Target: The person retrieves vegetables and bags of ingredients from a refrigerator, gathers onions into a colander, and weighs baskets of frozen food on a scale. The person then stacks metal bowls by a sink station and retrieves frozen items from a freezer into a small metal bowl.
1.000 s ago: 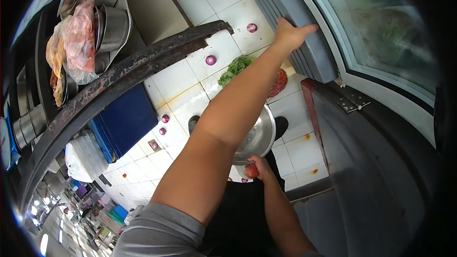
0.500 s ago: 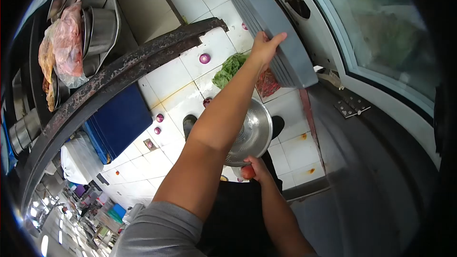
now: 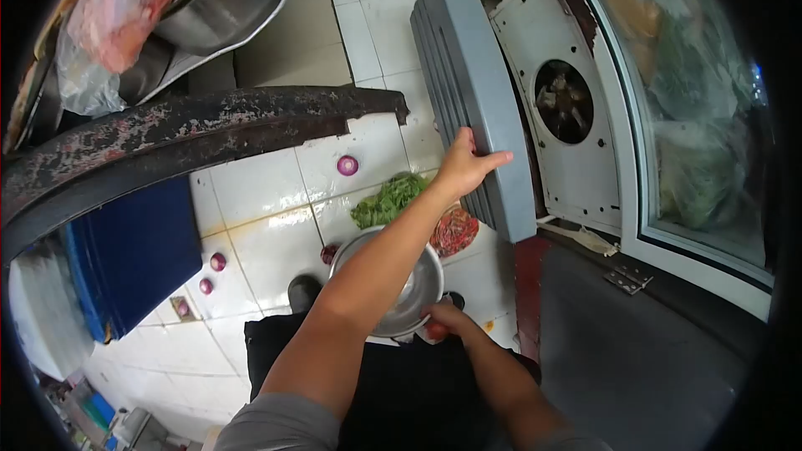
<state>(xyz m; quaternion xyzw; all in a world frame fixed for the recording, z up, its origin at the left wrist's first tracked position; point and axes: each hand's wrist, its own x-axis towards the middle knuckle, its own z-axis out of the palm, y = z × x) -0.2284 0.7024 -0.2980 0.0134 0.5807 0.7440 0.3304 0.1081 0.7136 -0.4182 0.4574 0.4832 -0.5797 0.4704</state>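
Person's left hand (image 3: pixel 466 169) grips the grey panel (image 3: pixel 489 100) toward its near end, thumb over the smooth side, fingers on the slats, probably to hold it clear of the white housing (image 3: pixel 547 184). Right hand (image 3: pixel 449 317) is curled at the bowl (image 3: pixel 436 284)'s near rim with a red item (image 3: pixel 437 331) against it, likely to manage both one-handed; can't tell how firmly. Bowl's low before the body, just short of the greens (image 3: pixel 388 200).

Grey short sleeves (image 3: pixel 282 424) top black clothing (image 3: pixel 397 401), with dark footwear (image 3: pixel 305 292) (round-toed) below.
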